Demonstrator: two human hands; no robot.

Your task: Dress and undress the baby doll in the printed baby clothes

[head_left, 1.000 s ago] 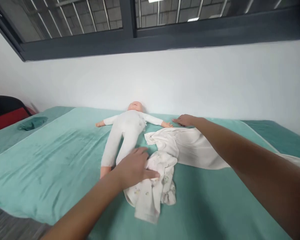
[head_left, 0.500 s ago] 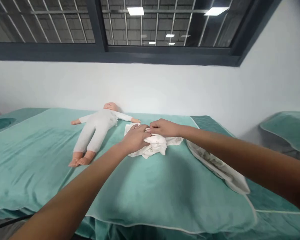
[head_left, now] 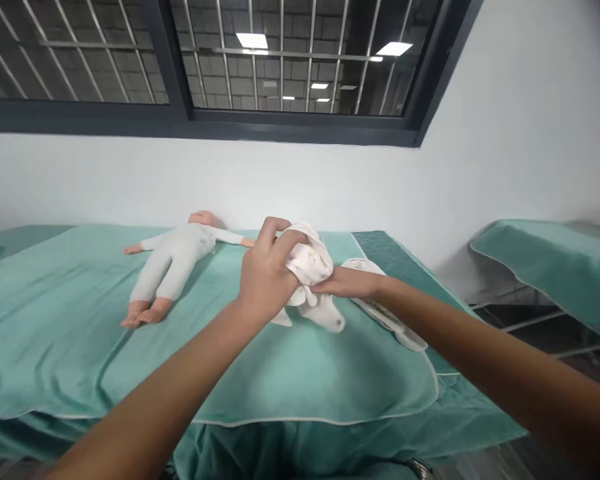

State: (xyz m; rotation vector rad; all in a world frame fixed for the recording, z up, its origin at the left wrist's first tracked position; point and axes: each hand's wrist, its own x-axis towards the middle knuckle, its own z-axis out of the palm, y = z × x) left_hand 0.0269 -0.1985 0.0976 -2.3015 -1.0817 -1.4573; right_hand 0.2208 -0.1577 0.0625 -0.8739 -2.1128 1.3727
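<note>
A bunched white baby garment [head_left: 310, 263] with a small print is lifted between my two hands above the green bed cover. My left hand [head_left: 269, 272] grips its left side, fingers bent over the top. From the right, my right hand [head_left: 344, 281] reaches in low at the bundle; its fingertips are hidden under the fabric. A loose flap with a small round dot hangs below. Left of my hands lies a baby doll [head_left: 180, 250] in a white suit, on its back with arms spread. Beyond my right wrist lies a flat white padded item [head_left: 367, 267], partly covered by my forearm.
The green bed cover [head_left: 300, 373] has a pale piped edge at the front. The white wall [head_left: 300, 180] and a barred window [head_left: 300, 127] stand behind the bed. At the right, another green-covered surface [head_left: 555, 260] rises beside a metal frame.
The garment has come up off the cover, gathered into a bundle in both hands. My right hand has moved lower, under it. The whole view has shifted right.
</note>
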